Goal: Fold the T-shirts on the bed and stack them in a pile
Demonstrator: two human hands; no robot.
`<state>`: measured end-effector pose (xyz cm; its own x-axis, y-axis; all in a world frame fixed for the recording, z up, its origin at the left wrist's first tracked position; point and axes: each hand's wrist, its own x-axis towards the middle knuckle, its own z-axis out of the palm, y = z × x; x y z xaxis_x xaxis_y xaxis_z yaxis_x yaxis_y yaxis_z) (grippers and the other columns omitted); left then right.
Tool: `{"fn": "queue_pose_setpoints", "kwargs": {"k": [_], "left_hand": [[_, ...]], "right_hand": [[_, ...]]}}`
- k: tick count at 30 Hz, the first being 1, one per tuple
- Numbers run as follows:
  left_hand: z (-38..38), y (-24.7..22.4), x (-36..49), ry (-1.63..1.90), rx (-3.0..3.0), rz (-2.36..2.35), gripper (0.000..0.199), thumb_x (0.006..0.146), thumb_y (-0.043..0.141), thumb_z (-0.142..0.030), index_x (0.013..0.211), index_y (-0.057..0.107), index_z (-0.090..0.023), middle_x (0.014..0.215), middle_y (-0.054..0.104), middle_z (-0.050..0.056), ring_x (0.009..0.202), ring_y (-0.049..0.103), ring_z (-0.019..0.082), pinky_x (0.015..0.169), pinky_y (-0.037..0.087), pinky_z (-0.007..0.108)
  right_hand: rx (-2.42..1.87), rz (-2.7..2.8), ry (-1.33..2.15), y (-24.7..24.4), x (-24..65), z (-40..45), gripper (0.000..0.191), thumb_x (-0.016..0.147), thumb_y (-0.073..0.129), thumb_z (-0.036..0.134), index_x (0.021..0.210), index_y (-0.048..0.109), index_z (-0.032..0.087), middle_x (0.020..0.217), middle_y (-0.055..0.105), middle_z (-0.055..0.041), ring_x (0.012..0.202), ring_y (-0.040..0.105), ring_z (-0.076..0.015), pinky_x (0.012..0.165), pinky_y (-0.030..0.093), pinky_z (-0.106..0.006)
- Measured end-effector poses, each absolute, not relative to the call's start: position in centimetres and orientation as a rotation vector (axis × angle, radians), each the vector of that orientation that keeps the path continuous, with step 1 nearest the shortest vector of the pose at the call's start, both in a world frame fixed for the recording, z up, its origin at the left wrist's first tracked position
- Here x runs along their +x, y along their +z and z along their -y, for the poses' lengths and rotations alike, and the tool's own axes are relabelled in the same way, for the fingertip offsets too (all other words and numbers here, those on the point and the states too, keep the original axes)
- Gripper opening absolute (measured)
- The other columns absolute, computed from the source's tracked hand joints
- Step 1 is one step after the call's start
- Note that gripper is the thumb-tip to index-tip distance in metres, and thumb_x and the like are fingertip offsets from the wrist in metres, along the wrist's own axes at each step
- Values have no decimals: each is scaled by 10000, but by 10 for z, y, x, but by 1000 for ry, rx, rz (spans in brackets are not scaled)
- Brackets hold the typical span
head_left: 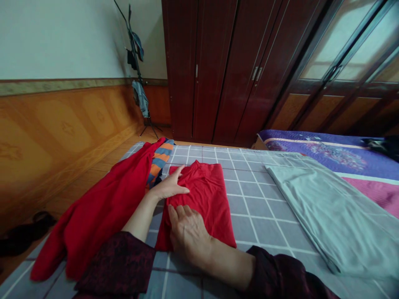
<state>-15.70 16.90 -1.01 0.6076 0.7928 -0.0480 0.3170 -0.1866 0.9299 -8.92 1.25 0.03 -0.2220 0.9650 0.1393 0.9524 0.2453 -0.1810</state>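
A folded red garment point(207, 191) lies on the grey checked bedspread point(249, 207), with creases across its upper half. My left hand point(170, 185) rests at its upper left edge, thumb and fingers spread apart. Lower down, my right hand point(190, 234) is closed on the garment near its left side, knuckles up; the fingertips are hidden beneath the hand. Left of both hands, a long red garment point(106, 199) stretches along the side of the bed. An orange and grey striped cloth point(160, 160) shows beside its far end.
Pale green trousers or a similar cloth point(330, 211) lie flat at the right. Beyond them is a bed with a purple floral cover point(311, 145). A dark red wardrobe point(224, 74) stands behind, with a coat stand point(134, 54) to its left. Something black point(28, 232) is on the floor.
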Motion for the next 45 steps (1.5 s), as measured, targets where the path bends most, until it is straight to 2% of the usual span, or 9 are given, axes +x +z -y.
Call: {"fn": "queue_pose_setpoints", "kwargs": {"k": [3, 7, 12, 19, 24, 28, 34, 40, 45], "left_hand": [[-170, -14, -146, 715, 1717, -1043, 683, 606, 644, -77, 1270, 511, -157, 1088, 636, 98, 1043, 597, 251, 932, 430, 351], [-184, -20, -148, 763, 1602, -1116, 455, 704, 490, -111, 1154, 555, -140, 918, 688, 66, 811, 666, 195, 745, 507, 304], [-198, -34, -158, 819, 1554, -1266, 308, 740, 551, -223, 1030, 589, -127, 811, 695, 60, 744, 662, 198, 681, 504, 289], [-200, -42, -155, 874, 1598, -1334, 246, 705, 638, -244, 930, 635, -144, 811, 693, 56, 780, 658, 194, 687, 495, 268], [-203, -42, -157, 893, 1668, -1397, 318, 754, 612, -316, 1008, 626, -126, 763, 689, 45, 736, 660, 185, 647, 490, 255], [-204, -41, -159, 832, 1808, -1444, 346, 747, 604, -233, 1076, 621, -127, 704, 684, 31, 691, 657, 181, 623, 477, 247], [-192, -28, -157, 708, 2081, -1546, 205, 789, 579, -262, 942, 683, -173, 834, 707, 72, 822, 658, 217, 712, 463, 276], [-172, -22, -144, 597, 2337, -1617, 173, 820, 564, -271, 945, 681, -245, 1026, 671, 71, 941, 630, 231, 788, 433, 299], [-182, -19, -145, 583, 2324, -1812, 194, 847, 483, -243, 861, 676, -226, 927, 692, 90, 889, 643, 253, 714, 441, 310]], "right_hand": [[-1795, 2307, 27, -4, -80, -4, 170, 782, 496, 87, 914, 581, 153, 843, 612, -71, 735, 546, -207, 590, 398, -316], [-1683, 2313, -26, -10, -76, 1, 115, 796, 510, 87, 832, 568, 179, 809, 586, -41, 701, 501, -181, 565, 349, -301], [-1538, 2364, -148, -18, -79, 5, 129, 808, 493, 66, 853, 557, 168, 769, 558, -31, 683, 463, -180, 587, 348, -318], [-1427, 2422, -224, -15, -80, 5, 79, 813, 555, 98, 800, 529, 171, 738, 539, -16, 646, 459, -182, 537, 357, -326], [-1365, 2427, -155, -18, -78, 5, 58, 835, 555, 123, 825, 528, 173, 750, 541, -7, 638, 465, -171, 519, 363, -317], [-1365, 2437, -114, -19, -77, 6, 63, 838, 546, 111, 826, 536, 173, 750, 551, -12, 647, 473, -174, 524, 359, -309], [-1422, 2443, -62, -19, -79, 5, 73, 834, 544, 103, 837, 565, 173, 781, 580, -17, 668, 489, -180, 546, 378, -313], [-1390, 2482, -114, -20, -80, 3, 32, 828, 582, 130, 823, 573, 160, 772, 575, -19, 671, 481, -180, 549, 396, -320], [-1362, 2467, -130, -17, -78, 6, 44, 836, 571, 128, 821, 557, 166, 757, 564, -15, 650, 469, -173, 537, 377, -315]]}}
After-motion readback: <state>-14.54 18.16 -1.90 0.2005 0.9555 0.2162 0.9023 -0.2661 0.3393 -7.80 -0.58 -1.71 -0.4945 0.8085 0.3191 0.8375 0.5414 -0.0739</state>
